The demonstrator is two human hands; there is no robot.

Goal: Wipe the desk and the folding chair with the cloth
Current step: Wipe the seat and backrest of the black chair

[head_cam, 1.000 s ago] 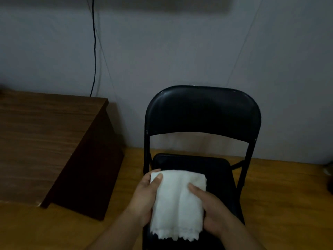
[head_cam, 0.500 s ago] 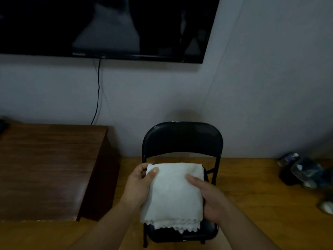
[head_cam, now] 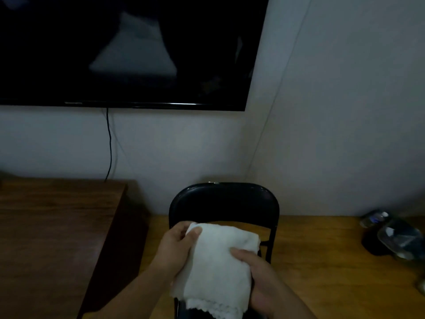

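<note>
A folded white cloth [head_cam: 218,265] with a scalloped lower edge is held up between both hands, above the seat of the black folding chair [head_cam: 224,201]. My left hand [head_cam: 174,247] grips its upper left corner with the thumb on top. My right hand [head_cam: 259,275] holds its right side from underneath, thumb across the front. The cloth and hands hide most of the chair's seat; the backrest shows behind them. The dark wooden desk [head_cam: 53,226] stands to the left of the chair, against the wall.
A large black TV [head_cam: 128,51] hangs on the wall above, with a cable [head_cam: 110,143] running down behind the desk. Bottles and a dark object [head_cam: 391,236] sit on the wooden floor at the right. The wall corner lies just behind the chair.
The view has tilted upward, bringing the TV and the items at the right into sight. Both hands keep hold of the cloth, now slightly tilted and lower in the frame.
</note>
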